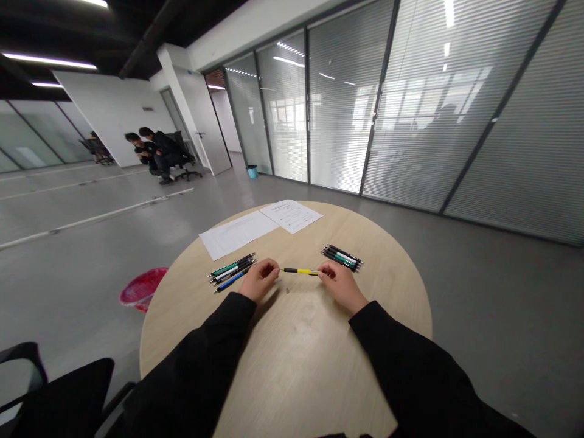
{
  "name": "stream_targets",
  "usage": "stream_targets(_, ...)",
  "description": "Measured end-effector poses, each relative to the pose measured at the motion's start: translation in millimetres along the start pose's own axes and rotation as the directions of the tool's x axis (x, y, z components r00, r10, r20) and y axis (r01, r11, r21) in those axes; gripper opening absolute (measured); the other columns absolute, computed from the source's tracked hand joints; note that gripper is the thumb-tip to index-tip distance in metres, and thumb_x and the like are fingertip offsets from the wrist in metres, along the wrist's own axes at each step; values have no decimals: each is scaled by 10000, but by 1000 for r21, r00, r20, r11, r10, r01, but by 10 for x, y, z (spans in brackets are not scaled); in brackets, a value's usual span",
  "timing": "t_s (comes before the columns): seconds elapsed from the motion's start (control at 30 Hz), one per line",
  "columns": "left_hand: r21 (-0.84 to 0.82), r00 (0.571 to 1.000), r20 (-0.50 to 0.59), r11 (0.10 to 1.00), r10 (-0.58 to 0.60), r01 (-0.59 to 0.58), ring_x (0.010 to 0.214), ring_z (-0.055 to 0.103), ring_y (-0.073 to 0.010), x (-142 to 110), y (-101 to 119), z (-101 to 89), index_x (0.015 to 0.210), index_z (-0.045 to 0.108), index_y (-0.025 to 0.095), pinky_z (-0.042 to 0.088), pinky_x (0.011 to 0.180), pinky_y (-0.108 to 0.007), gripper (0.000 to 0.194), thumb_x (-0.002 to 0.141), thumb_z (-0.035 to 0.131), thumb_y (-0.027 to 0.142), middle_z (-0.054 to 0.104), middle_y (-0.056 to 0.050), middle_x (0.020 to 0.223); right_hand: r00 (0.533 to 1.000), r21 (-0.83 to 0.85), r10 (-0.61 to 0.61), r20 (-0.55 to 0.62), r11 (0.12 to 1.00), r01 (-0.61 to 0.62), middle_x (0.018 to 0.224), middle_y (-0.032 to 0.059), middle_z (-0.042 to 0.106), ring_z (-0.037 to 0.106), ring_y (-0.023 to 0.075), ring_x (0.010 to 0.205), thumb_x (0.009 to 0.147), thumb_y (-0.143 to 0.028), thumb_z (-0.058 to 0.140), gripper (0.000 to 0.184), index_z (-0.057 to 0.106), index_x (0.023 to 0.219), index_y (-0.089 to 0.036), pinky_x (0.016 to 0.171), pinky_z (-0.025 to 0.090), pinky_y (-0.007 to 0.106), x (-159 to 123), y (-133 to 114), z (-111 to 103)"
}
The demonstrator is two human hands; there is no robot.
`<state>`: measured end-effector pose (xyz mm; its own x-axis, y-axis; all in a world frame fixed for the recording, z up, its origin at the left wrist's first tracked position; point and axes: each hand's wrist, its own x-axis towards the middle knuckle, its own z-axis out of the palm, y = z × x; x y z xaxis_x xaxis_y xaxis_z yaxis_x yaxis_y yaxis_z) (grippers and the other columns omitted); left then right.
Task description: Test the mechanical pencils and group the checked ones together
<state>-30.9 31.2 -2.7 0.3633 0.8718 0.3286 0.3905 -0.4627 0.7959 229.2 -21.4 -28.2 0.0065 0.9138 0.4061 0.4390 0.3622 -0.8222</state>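
Note:
A yellow pen (305, 271) with a dark grip is stretched level between my two hands, just above the table. My left hand (260, 280) pinches it at the tip end, with thumb and forefinger together. At the other end, by the clip, my right hand (341, 283) has its fingers closed on it. Beside my left hand lies a row of several pens (232, 271), black, green, white and blue. Another bunch of several pens (342, 258), black, white and green, rests just beyond my right hand. A small dark spot or scrap (287, 291) shows on the tabletop below the pen.
The round wooden table (310, 359) carries two printed sheets of paper (239, 234) at its far side. A red bin (143, 289) stands on the floor to the left, near a black chair (64, 389). Two people (159, 152) sit farther off, by an open door.

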Motion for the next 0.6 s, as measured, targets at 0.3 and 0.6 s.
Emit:
stream_targets(0.3,-125,999,24,992,-31,34,640,526,-123,-4,110,-6,747,583,156,421,644,-257,195,806,627,337,576,2,680,994,-70,-41,96,996,48,828,38,711,603,159,726,800,-164,597,163,723,901,-185,675,442,266,-10,16,7)
stream_targets(0.6,-143,999,31,989,-44,48,634,548,-127,-17,108,0,737,582,160,439,654,-265,213,807,630,356,591,2,673,989,-161,-42,145,985,66,811,43,722,603,165,708,803,-136,603,180,750,893,-189,665,429,271,-31,-60,-10)
